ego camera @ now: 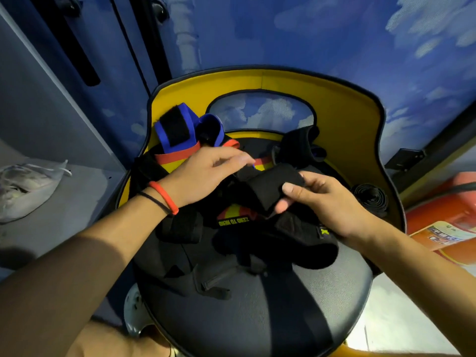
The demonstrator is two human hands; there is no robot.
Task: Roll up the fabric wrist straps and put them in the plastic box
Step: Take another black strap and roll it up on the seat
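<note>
Chair seat (283,305) holds loose straps (283,243). Right hand (327,202) grips a part-rolled black strap (273,184). Left hand (203,173) touches its end; I cannot tell if it pinches. Next job, I think: roll it tight.

Bare front of seat (257,318) — back half crowded with straps (278,243).

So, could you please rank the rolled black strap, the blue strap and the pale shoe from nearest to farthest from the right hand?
1. Rolled black strap, just right of the right hand.
2. Blue strap, back left on the chair.
3. Pale shoe, far left, off the chair.
</note>
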